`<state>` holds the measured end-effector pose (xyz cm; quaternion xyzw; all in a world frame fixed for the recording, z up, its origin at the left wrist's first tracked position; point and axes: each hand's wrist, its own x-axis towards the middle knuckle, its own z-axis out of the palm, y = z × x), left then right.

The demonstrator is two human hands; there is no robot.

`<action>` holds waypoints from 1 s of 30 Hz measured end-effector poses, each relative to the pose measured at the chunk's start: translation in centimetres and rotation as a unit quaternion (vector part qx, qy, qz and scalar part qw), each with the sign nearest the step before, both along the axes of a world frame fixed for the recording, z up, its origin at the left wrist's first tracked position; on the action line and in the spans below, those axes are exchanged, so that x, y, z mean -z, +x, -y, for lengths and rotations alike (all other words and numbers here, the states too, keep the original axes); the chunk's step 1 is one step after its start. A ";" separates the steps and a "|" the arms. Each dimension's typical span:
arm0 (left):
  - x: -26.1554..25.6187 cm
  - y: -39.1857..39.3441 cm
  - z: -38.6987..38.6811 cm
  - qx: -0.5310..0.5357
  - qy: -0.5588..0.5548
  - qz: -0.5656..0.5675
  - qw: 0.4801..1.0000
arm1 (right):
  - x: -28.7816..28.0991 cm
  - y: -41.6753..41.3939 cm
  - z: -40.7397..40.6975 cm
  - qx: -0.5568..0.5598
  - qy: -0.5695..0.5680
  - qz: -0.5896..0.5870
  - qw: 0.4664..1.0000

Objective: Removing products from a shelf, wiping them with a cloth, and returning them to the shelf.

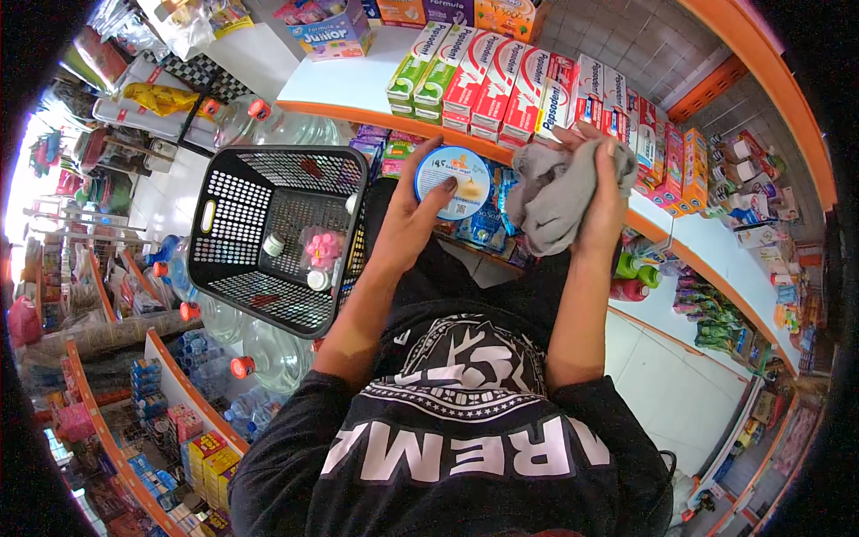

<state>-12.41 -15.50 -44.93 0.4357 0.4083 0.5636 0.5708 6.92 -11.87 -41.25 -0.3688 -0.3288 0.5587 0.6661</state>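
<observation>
My left hand (419, 211) grips a round tub (460, 176) with a blue rim and a printed lid, its thumb across the lid. Handwriting and a printed code show on that lid. In my right hand (600, 208) is a crumpled grey cloth (557, 191), bunched between the palm and fingers. Both hands are in front of the shelf edge, above my lap. Left of my left forearm is a black plastic basket (278, 161). Inside it are a pink packet (323, 248) and small white-capped containers (319, 279).
Pepsodent toothpaste boxes (500, 84) stand in rows on the white shelf (335, 84) with an orange edge. Blue sachets (483, 225) hang or lie below it. Large clear water bottles (272, 356) flank the basket. More stocked shelves (194, 389) are at the lower left.
</observation>
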 end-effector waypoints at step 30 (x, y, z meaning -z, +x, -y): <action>-0.6 1.2 0.5 -0.078 0.022 -0.018 0.997 | 2.6 -4.0 -0.4 0.035 -0.002 0.385 0.922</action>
